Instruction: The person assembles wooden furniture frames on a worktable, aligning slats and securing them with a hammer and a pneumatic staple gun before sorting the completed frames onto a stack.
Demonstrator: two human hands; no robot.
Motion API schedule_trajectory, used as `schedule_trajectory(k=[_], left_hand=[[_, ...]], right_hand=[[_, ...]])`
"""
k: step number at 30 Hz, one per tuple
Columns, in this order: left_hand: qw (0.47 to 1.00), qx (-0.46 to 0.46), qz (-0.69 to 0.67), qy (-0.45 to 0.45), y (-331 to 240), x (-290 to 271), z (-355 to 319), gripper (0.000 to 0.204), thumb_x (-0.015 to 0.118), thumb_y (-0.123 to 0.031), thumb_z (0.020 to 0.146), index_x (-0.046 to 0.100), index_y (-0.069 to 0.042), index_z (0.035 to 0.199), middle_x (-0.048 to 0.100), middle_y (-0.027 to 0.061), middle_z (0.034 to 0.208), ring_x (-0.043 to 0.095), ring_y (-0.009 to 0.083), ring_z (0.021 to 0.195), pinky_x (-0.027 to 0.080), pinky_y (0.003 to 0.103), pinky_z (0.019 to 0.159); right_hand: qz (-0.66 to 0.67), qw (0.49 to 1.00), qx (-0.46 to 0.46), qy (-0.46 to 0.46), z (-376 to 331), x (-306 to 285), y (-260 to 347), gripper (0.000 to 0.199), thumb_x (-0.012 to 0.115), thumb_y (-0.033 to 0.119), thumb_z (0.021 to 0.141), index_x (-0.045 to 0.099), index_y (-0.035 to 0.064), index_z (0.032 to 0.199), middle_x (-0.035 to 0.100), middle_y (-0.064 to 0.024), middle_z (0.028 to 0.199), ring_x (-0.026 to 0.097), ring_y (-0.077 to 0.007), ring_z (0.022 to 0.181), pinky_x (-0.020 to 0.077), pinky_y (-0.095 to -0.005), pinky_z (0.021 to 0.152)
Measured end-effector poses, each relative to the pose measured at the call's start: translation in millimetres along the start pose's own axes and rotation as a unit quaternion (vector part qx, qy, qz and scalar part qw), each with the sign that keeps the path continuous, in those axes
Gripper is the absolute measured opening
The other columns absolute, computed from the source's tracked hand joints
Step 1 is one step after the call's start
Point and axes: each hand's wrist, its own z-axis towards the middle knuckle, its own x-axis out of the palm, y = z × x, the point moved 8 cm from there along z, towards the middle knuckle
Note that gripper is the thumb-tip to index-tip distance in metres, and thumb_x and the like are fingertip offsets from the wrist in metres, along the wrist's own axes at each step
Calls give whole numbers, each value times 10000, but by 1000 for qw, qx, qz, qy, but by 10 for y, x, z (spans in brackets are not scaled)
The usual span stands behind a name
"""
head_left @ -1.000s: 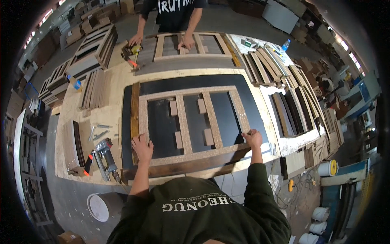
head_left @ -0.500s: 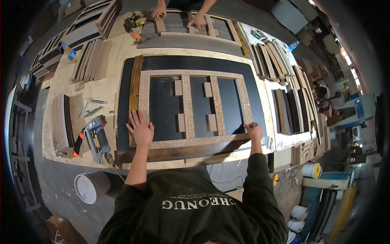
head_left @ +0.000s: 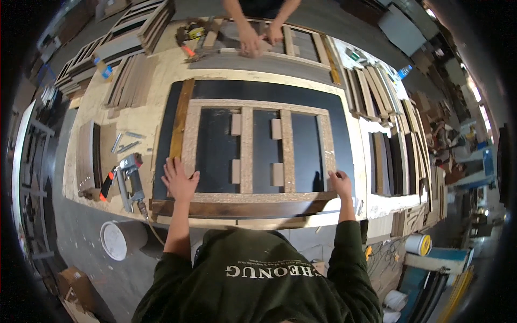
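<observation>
A ladder-like wooden frame (head_left: 246, 145) lies flat on a black panel (head_left: 269, 89), with two inner bars and small blocks stuck beside them. My left hand (head_left: 180, 183) rests with spread fingers on the frame's lower left corner, touching the end of a brown wooden strip (head_left: 182, 118) along its left side. At the lower right, my right hand (head_left: 340, 184) has its fingers curled in a pinch on the frame's right rail. Another brown strip (head_left: 242, 209) runs along the near edge, below the frame.
Left of the panel lie a nail gun (head_left: 131, 180) with a hose, an orange-and-black cutter (head_left: 106, 185) and metal staple strips (head_left: 129, 145). Stacked slats (head_left: 129, 81) stand beyond them, and more boards (head_left: 388, 161) at right. Across the table, a co-worker's hands (head_left: 258, 40) handle another frame.
The whole view has shifted slightly. My hands stay at the frame's lower corners, the left one's fingers spreading wider. The co-worker's hands have come together over the far frame.
</observation>
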Motion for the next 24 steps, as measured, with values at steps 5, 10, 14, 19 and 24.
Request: schedule_trajectory(k=[5,10,14,19,24], left_hand=[[999,34,-14,-24,105,58,-5,823,746,-370,656,394,-222,1385,280,162,1459,328,424,1269,278,569,1007],[997,66,-31,-40,145,50,-43,799,761,-309,627,447,-232,1357,294,164,1460,367,410,1250,304,523,1007],[988,120,-42,-85,13,-14,9,772,747,-267,638,455,-245,1352,343,169,1428,393,408,1231,335,519,986],[985,146,-51,-75,85,88,72,770,754,-225,645,452,-241,1354,350,192,1417,379,395,1256,330,492,1004],[982,175,-39,-61,188,67,120,761,766,-222,652,459,-191,1348,363,207,1405,383,386,1260,314,473,1024]], right_hand=[[215,976,16,4,456,143,-303,363,656,266,839,641,-17,1066,658,-70,946,582,-146,838,461,-266,763],[80,995,-28,47,518,75,-177,326,693,260,787,667,6,989,674,-84,849,613,-161,777,483,-295,714],[4,997,-43,61,547,-21,-104,355,720,296,748,663,14,955,677,-136,843,644,-234,773,490,-319,702],[30,997,-50,42,554,19,-185,372,722,342,742,668,29,937,671,-148,842,644,-270,779,493,-343,708],[-1,997,-62,54,463,30,-54,392,721,384,736,676,46,928,676,-141,852,646,-300,810,500,-356,726]])
